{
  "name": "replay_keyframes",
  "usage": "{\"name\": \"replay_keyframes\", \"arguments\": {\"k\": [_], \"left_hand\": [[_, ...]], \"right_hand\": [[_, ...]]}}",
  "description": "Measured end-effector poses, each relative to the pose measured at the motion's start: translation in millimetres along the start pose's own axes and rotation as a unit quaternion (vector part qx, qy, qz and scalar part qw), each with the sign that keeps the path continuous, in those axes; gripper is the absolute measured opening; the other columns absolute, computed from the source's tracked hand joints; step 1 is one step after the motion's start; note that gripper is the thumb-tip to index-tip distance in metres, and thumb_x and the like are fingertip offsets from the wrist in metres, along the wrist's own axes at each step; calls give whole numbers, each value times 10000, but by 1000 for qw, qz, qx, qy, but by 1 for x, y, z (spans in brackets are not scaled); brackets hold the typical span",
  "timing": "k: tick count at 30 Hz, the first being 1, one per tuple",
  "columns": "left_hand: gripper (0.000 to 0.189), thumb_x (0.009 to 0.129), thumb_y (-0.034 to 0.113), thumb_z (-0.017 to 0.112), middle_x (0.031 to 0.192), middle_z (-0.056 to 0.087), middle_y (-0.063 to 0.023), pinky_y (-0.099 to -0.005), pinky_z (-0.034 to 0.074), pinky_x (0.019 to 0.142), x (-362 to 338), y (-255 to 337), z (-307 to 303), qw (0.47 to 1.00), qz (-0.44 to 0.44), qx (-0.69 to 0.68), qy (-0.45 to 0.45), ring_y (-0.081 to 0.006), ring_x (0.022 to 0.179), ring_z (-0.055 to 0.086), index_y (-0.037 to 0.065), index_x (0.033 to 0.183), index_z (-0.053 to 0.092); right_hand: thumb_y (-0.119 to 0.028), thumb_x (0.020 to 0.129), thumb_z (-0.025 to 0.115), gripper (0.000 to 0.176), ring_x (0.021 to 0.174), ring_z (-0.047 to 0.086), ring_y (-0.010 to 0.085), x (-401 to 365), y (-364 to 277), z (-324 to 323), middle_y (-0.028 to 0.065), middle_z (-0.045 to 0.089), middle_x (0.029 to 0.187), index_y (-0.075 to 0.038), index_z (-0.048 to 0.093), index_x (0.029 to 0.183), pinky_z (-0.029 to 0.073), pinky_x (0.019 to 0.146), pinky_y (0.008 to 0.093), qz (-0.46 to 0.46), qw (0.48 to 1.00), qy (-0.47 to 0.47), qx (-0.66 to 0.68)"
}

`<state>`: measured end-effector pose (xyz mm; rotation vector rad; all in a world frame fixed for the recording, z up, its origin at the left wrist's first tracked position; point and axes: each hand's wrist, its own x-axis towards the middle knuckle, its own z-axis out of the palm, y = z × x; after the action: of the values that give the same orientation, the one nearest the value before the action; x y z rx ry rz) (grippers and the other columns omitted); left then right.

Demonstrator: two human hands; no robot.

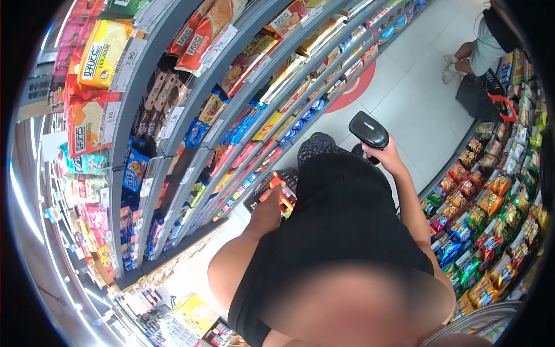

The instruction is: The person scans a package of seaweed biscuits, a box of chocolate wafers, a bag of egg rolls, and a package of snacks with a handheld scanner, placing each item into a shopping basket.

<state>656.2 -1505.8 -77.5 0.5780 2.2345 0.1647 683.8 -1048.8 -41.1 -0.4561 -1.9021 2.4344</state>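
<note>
My right hand (386, 155) is closed around the grip of a black handheld scanner (370, 130), held out over the tiled floor. Lower and to the left, my left hand (274, 203) is closed on the orange-red handle (286, 203) of a dark basket (259, 196). That basket hangs beside my leg, close to the lower shelves, and my arm and body hide part of it. A yellow item shows near the handle, too small to make out.
Shelves (199, 147) of packaged snacks with price tags rise on the left. Another shelf of bagged snacks (462, 231) curves along the right. At the top right stands a person (488, 46) near a black basket (480, 95) with a red handle.
</note>
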Motion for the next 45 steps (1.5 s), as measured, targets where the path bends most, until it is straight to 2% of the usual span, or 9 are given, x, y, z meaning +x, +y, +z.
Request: {"name": "replay_keyframes", "arguments": {"k": [8, 18, 26, 31, 32, 35, 38, 42, 45], "left_hand": [[488, 929, 104, 540, 1158, 671, -252, -497, 536, 884, 28, 99, -49, 998, -11, -4, -57, -428, 1059, 676, 96, 1403, 424], [357, 929, 150, 558, 1099, 690, -230, -490, 542, 870, 127, 191, -116, 985, 10, 43, -168, -414, 1040, 687, 81, 1276, 513], [273, 928, 187, 572, 1051, 704, -212, -485, 547, 860, 259, 275, -192, 957, 33, 81, -276, -403, 1024, 695, 69, 1175, 584], [240, 928, 209, 581, 1021, 713, -201, -481, 551, 853, 314, 327, -238, 944, 39, 62, -323, -396, 1015, 701, 61, 1111, 629], [274, 942, 248, 563, 1014, 704, -234, -496, 551, 852, 324, 338, -248, 944, 41, 36, -326, -424, 1005, 699, 25, 1094, 615], [260, 950, 248, 555, 1012, 703, -239, -507, 540, 837, 340, 370, -271, 948, 53, 42, -312, -416, 1010, 698, 22, 1072, 596], [182, 943, 191, 560, 970, 699, -198, -492, 533, 808, 353, 398, -281, 958, 31, 28, -282, -390, 970, 704, 41, 1043, 582], [123, 923, 80, 567, 933, 676, -141, -452, 526, 798, 365, 397, -242, 981, 32, -104, -161, -347, 953, 697, 79, 1046, 569], [205, 914, 50, 587, 982, 661, -118, -422, 519, 826, 361, 429, -228, 973, 19, -219, -65, -323, 984, 685, 108, 1108, 555]], "right_hand": [[-56, 850, 777, 201, 695, 600, 90, -13, -12, -58, 27, 675, 868, -7, 655, 1001, 484, 628, 268, -6, 998, 34, 60], [-76, 845, 786, 176, 651, 588, 85, 32, -23, -142, 12, 645, 753, -13, 656, 945, 451, 575, 256, 40, 991, 108, 63], [-69, 843, 786, 167, 637, 580, 67, 120, -78, -241, -7, 641, 743, -28, 658, 942, 447, 563, 247, 80, 979, 187, 20], [-15, 840, 768, 160, 634, 594, 82, 181, -114, -302, -1, 650, 751, -9, 662, 961, 476, 580, 266, 87, 981, 174, 9], [-11, 840, 767, 168, 635, 593, 83, 194, -123, -311, 1, 651, 756, -7, 662, 971, 476, 584, 267, 83, 980, 178, 19], [-4, 840, 765, 199, 649, 594, 89, 220, -141, -331, 10, 655, 780, 2, 651, 1003, 480, 605, 266, 91, 980, 175, 35], [-6, 840, 764, 193, 651, 601, 93, 244, -152, -357, 12, 656, 783, -2, 648, 994, 485, 607, 269, 105, 984, 144, 19], [-3, 841, 760, 191, 651, 602, 97, 276, -164, -395, 12, 654, 781, -6, 643, 992, 487, 613, 268, 100, 989, 107, 21], [-7, 843, 761, 192, 651, 599, 94, 299, -168, -434, 10, 654, 780, -11, 641, 993, 485, 615, 266, 105, 993, 53, 8]]}}
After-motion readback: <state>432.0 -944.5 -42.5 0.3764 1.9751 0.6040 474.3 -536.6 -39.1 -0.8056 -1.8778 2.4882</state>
